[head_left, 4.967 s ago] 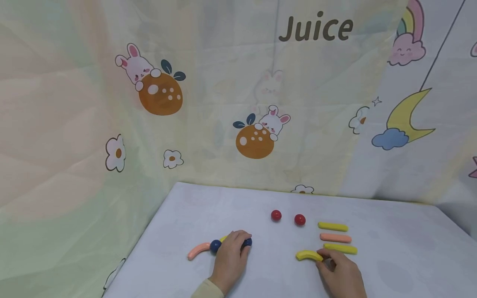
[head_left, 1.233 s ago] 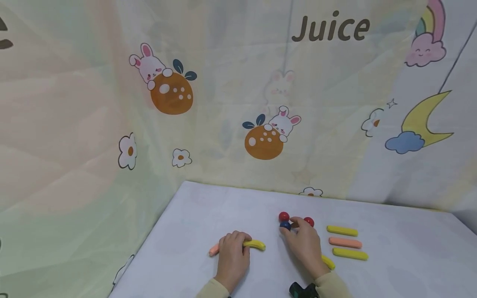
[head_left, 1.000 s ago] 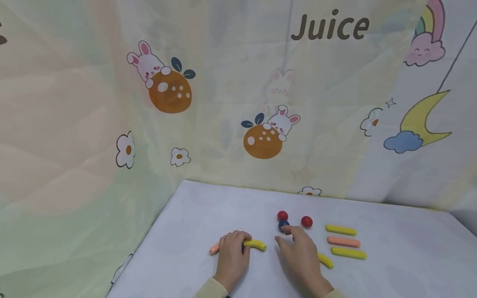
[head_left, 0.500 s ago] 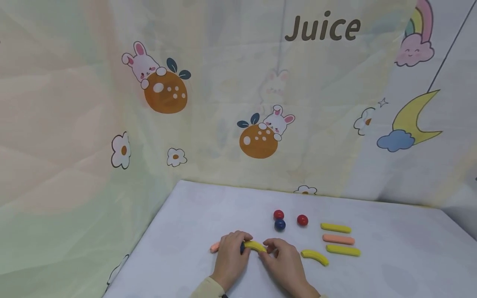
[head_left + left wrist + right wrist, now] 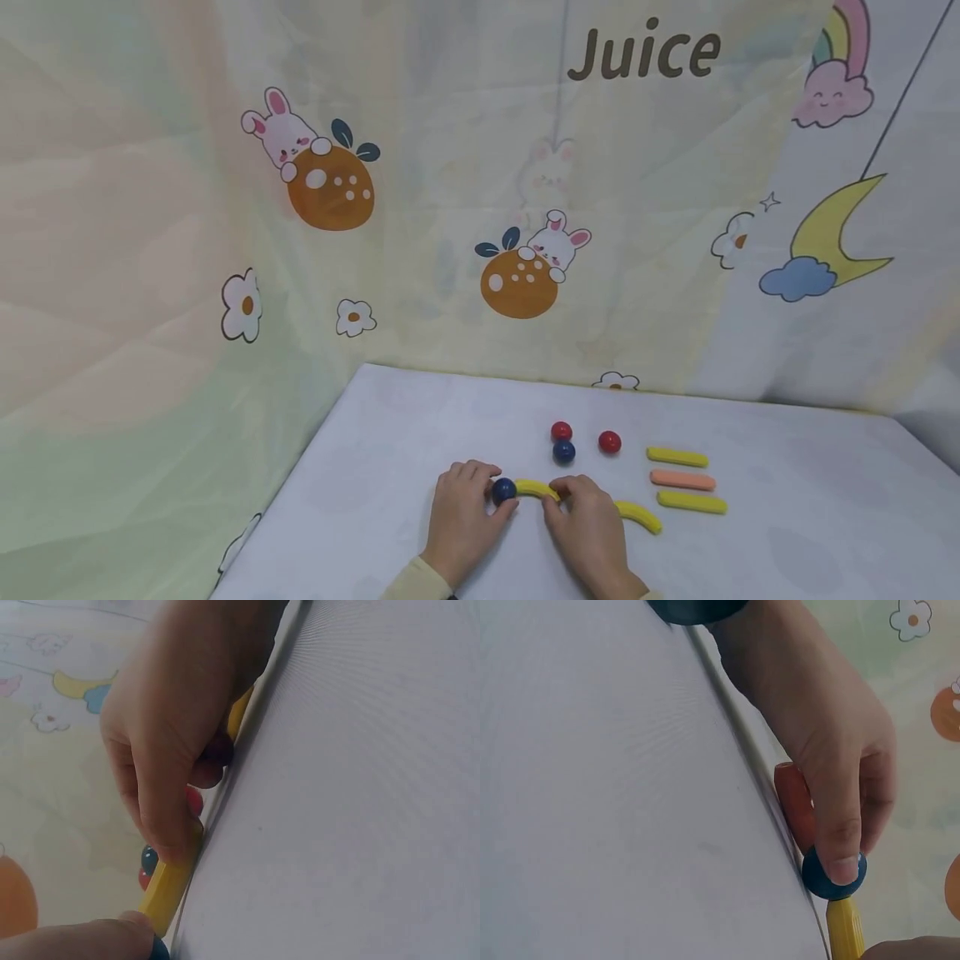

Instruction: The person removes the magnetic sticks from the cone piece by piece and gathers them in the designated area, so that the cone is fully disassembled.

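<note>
In the head view, the left hand [image 5: 463, 518] pinches a blue ball [image 5: 504, 491] between thumb and fingers, low at the table. A curved yellow stick [image 5: 534, 488] meets the ball's right side. The right hand [image 5: 591, 527] pinches that stick's far end with thumb and forefinger. A curved salmon stick [image 5: 793, 801] shows behind the left thumb in the right wrist view; the left hand hides it in the head view. From the left wrist view, the yellow stick [image 5: 169, 889] spans between both hands.
Beyond the hands are a loose blue ball [image 5: 564, 452] against a red ball [image 5: 561, 431], and another red ball [image 5: 610, 442]. A second curved yellow stick [image 5: 638, 517] lies right of the right hand. Two straight yellow sticks [image 5: 692, 502] flank a salmon stick [image 5: 682, 479].
The right hand set a blue ball beside a red one, let go, and came back to grip the yellow stick's end. The held ball and stick have shifted slightly right.
</note>
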`<state>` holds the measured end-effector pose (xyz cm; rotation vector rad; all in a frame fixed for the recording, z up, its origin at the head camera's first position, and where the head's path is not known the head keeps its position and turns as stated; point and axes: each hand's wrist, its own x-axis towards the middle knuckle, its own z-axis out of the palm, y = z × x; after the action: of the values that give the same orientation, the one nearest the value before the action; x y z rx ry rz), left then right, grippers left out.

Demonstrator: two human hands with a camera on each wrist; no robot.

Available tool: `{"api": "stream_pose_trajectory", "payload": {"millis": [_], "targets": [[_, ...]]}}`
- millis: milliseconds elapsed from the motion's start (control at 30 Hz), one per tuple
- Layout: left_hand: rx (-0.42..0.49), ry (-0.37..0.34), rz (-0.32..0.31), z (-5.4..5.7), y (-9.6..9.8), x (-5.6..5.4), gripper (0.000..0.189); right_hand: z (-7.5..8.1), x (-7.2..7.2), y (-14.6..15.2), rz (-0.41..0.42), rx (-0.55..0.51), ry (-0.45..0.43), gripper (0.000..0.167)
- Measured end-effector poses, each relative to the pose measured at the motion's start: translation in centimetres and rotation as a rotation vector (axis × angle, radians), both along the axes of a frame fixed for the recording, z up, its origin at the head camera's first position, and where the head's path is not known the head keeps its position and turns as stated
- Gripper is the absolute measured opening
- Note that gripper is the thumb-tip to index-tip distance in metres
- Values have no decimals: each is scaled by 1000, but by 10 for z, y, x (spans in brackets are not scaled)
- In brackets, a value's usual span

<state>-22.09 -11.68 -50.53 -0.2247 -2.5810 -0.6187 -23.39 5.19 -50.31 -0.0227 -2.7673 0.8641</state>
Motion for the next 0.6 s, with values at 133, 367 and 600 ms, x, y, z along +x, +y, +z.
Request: {"api": "stream_pose_trajectory", "payload": {"millis": [133,367,600], "targets": [[-23,-8,15,-4,-1,-1,36,-1,-1,1,-28,0,25,20],[20,-21,31,-6,-1,-3,35,3,2,2,-11,16,10,21],[102,-50,76,-5,-1,-3,34,7,8,6,-8,1,24,18]]}}
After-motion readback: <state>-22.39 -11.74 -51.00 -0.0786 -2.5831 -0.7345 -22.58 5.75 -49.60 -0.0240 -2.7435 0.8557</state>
